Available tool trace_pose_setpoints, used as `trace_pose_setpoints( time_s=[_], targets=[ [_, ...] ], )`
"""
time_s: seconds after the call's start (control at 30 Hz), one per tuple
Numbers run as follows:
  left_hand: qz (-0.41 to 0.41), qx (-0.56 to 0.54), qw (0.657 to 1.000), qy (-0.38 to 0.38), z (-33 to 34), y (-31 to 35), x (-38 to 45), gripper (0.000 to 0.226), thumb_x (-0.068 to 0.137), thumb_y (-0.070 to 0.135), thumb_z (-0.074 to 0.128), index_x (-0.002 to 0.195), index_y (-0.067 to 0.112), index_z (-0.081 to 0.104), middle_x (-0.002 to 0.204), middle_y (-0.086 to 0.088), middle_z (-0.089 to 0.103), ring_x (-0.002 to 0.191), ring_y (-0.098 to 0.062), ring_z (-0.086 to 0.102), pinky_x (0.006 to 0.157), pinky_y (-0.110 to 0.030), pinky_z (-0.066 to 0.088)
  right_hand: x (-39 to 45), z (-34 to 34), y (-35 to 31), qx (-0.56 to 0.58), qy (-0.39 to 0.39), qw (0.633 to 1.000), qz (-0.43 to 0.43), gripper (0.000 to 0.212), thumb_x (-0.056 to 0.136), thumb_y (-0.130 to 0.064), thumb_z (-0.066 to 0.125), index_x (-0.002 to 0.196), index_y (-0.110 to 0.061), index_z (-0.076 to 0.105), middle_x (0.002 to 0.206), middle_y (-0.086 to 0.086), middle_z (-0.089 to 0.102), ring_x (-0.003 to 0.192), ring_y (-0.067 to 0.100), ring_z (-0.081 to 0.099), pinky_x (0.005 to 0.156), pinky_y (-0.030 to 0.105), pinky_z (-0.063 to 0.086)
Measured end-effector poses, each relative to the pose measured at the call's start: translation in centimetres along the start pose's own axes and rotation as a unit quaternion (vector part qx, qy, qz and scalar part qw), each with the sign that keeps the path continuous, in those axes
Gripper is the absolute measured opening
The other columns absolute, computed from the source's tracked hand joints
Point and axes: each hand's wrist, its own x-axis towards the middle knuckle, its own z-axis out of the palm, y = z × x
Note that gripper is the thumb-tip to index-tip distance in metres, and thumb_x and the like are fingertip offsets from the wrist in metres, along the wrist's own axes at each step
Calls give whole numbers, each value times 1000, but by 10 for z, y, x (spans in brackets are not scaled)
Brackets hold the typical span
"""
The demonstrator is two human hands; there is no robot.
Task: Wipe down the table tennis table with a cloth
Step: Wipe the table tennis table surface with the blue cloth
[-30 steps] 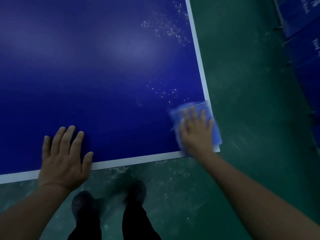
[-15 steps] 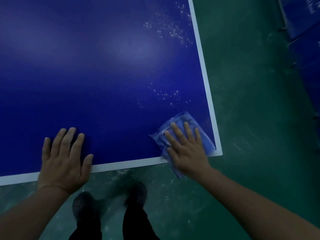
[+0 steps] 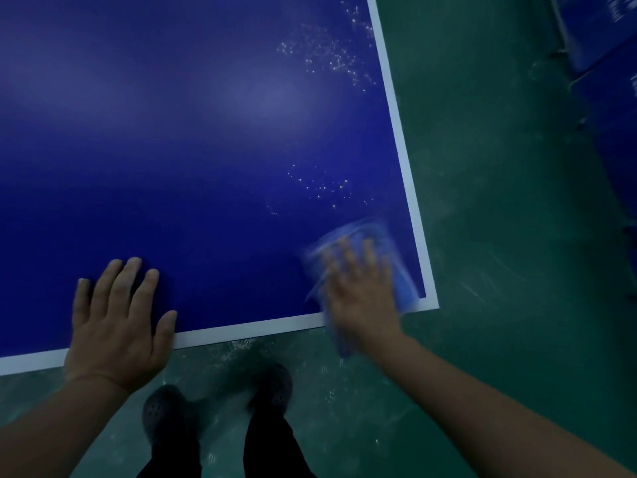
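From the head view, the person stands at the near right corner of the table tennis table [image 3: 206,132], its blue worktop edged by a white line. The right hand [image 3: 362,294] lies flat on a blue cloth [image 3: 396,263], fingers [image 3: 367,251] spread wide and straight, pressing the cloth down rather than clutching it; hand and cloth are both blurred, which suggests a scrubbing stroke under way. The cloth sits right in the corner, one end hanging past the near edge below the hand. I take the flat palm as a way to keep as much fabric as possible on the surface.

The left hand [image 3: 117,322] rests palm down over the near white line, fingers extended and slightly apart, holding nothing, probably a brace for leaning over. Pale droplets or specks [image 3: 320,188] lie on the worktop just beyond the cloth, and another patch [image 3: 331,56] farther up near the right edge, so that side appears not yet wiped. Dark shoes [image 3: 220,401] stand on the green floor [image 3: 499,201].
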Motion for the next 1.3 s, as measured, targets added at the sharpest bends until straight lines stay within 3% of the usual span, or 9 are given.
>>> trace_pose_setpoints(
  time_s=[0.07,0.2,0.4,0.5,0.57,0.73,0.97,1.17,1.3],
  targets=[
    [1,4,1000,4,0,0,0,72,92,50,30,139,-3,48,152,-23,34,145,-41,25,120,-60,8,-2,-2,18,-48,-30,993,-105,56,103,-51,26,156,-35,22,166,0,16,152,35,12,118,61,13],
    [-1,4,1000,2,-2,1,1,72,92,49,29,138,-4,49,152,-24,35,145,-42,25,120,-60,8,30,-24,70,37,12,952,302,55,105,-50,19,157,-38,8,167,-4,0,153,31,2,119,63,5],
    [-3,-5,1000,-3,-8,4,0,73,93,49,28,138,-4,50,151,-24,37,144,-42,26,119,-62,11,-17,3,-4,-75,-45,990,-110,56,103,-53,19,156,-38,18,166,-3,14,153,31,5,120,59,2],
    [-3,-13,1000,4,-8,5,0,72,93,48,29,137,-5,51,150,-25,38,143,-43,28,118,-63,13,25,-17,44,-31,-23,986,163,59,99,-57,10,156,-42,8,167,-9,0,153,29,-8,120,61,-2],
    [-9,-19,1000,6,-9,7,-1,74,95,51,25,136,-5,52,150,-25,39,143,-43,29,118,-63,13,27,-17,47,-2,-16,969,247,58,102,-55,14,158,-40,8,167,-9,-4,153,30,-10,120,61,-2],
    [-8,-37,999,35,-10,5,-3,78,100,53,15,135,-5,52,148,-26,42,141,-43,33,116,-64,17,-7,20,-71,-41,-28,998,-31,56,103,-53,15,156,-39,4,167,-3,2,153,30,-5,118,61,-3],
    [-23,-57,994,93,-4,0,-7,67,100,49,21,137,-3,42,147,-30,37,141,-45,29,117,-65,14,112,22,-153,-14,-4,983,-182,54,103,-49,18,155,-36,26,164,-3,21,153,32,6,118,62,1],
    [-3,-33,999,18,-7,0,-2,72,100,50,18,129,-3,58,142,-27,48,137,-43,38,112,-68,22,196,-38,40,9,21,972,234,57,103,-52,13,158,-38,9,167,-5,3,153,32,-2,118,65,2],
    [-6,-33,999,3,-11,0,-1,75,101,51,16,127,-4,60,141,-28,50,135,-44,39,111,-68,24,146,-16,-24,7,66,981,184,54,105,-46,22,157,-35,19,167,-2,11,153,34,6,117,68,3]
  ],
)
